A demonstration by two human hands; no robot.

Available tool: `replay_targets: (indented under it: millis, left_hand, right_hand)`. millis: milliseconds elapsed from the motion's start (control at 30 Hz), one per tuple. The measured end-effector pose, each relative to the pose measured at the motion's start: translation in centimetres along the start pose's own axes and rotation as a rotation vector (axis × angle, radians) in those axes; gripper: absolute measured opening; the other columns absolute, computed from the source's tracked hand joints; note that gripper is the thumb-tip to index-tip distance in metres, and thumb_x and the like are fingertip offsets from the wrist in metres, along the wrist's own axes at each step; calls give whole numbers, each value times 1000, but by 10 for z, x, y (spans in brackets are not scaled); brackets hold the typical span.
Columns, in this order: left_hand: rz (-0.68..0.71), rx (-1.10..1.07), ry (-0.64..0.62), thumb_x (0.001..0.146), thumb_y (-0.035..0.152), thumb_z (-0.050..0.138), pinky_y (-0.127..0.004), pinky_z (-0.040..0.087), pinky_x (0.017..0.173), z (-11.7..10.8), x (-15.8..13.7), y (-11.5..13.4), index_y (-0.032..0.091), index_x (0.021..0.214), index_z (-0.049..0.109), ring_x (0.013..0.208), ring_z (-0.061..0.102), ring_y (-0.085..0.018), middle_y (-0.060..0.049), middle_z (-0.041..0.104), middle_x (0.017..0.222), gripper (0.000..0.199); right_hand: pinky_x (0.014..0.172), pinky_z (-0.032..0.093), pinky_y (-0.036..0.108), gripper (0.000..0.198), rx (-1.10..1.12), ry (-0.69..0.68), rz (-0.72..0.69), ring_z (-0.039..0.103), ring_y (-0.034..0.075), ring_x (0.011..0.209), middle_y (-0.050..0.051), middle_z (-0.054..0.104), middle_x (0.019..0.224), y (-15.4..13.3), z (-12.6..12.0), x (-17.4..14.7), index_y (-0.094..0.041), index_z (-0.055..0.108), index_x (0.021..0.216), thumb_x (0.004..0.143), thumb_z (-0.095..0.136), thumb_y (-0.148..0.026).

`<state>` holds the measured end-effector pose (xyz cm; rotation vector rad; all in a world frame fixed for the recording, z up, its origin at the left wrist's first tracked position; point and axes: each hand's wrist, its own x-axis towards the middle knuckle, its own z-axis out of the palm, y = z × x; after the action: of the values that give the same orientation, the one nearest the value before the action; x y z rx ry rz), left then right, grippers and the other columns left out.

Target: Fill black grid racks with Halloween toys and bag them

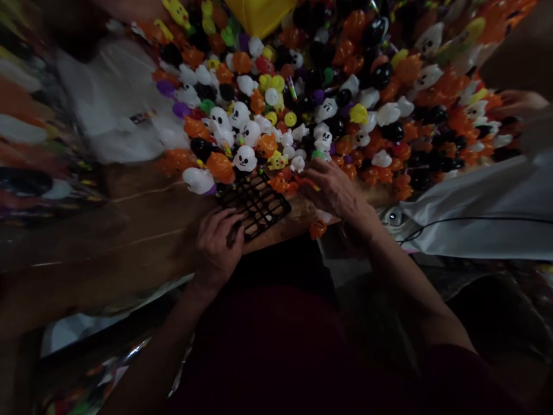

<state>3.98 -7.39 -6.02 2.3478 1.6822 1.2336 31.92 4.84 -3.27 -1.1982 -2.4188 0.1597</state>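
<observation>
At the far left of the frame, colorful toys are seen through a clear bag [56, 150], its contents blurred. Beside it, in the upper left, a white bag [118, 106] is seen above a brown tabletop [142, 219]. Left of center, the left hand [220, 242] is placed at the near left side of a black grid tray [259, 210], with the fingers bent and slightly apart; whether the tray is gripped cannot be told. The tray is laid flat near the table's front edge, at the center of the frame. Behind it, the upper middle is filled by a heaped pile of small toys [246, 134] in orange, white, black, yellow and purple, and a yellow object [261, 14] is cut off by the top edge. Just right of the tray, the right hand [334, 190] is lowered with curled fingers at orange toys [280, 183] along the pile's near edge; whether one is held cannot be told. Below that hand, an orange toy [317, 229] with a dark face is seen by the table edge. Farther right, a white sheet [488, 213] is crossed by a black cable [484, 219]. In the upper right, another person's hand [522, 104] is held at the pile.
</observation>
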Motion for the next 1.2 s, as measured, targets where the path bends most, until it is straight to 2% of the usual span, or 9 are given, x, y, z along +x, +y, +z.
replay_targets:
  millis: [67,167,233,367,533,700,833,1033,1200]
  left_hand:
    - [93,-27,38,90,16,68,-48,48,109,0,8,28,21,117,67,128,57,-30,-10,72,118,28]
    - [433,-149,-148,94,22,62,-48,45,112,21,19,67,19,118,67,129,57,-30,-9,71,125,25]
    - [470,-111,-201,94,12,57,-45,48,107,41,24,80,14,116,68,127,58,-31,-12,69,130,25]
    - [379,-81,-196,93,21,63,-43,51,100,64,28,82,9,113,69,117,61,-32,-16,70,123,24]
    - [301,60,-332,91,52,67,-45,53,80,74,31,88,8,126,65,95,63,-33,-17,71,110,56]
    - [293,-27,-420,97,30,58,-41,55,80,87,43,85,11,121,66,92,64,-29,-13,70,100,31]
    - [235,-231,-468,92,15,58,-36,56,92,78,50,76,15,133,59,105,66,-25,-11,65,116,41]
    - [203,-268,-480,89,4,51,-29,55,100,42,57,60,21,130,60,113,64,-19,-8,59,123,45]
    - [205,-297,-490,89,1,48,-26,55,99,0,56,46,20,125,62,110,65,-17,-8,58,124,43]
  right_hand:
    - [91,48,43,33,38,235,204,60,25,104,9,62,107,7,4,-13,-23,68,110,106,38,-37]
    - [102,45,52,42,-52,630,580,59,28,113,12,61,110,18,16,-33,-22,65,112,108,25,-34]
    - [106,43,54,40,-115,705,690,58,27,115,13,62,112,24,27,-37,-21,63,111,108,26,-34]
    - [106,45,50,31,-211,709,690,59,23,114,13,65,118,28,38,-25,-23,58,118,108,31,-33]
    - [95,53,42,31,-118,744,529,64,20,101,9,67,102,17,26,-28,-24,59,110,109,30,-34]
    - [92,54,38,28,118,388,351,64,20,105,9,68,113,2,-5,-76,-26,65,111,100,42,-17]
    - [91,52,45,37,86,63,208,63,27,112,11,68,126,-17,-9,-103,-21,69,117,87,51,-10]
    - [85,54,46,38,207,27,182,62,27,93,12,74,106,-46,-4,-91,-20,70,120,86,54,-12]
    - [86,56,39,24,545,-132,131,69,24,97,9,73,108,-73,-9,-66,-21,72,111,92,58,-21]
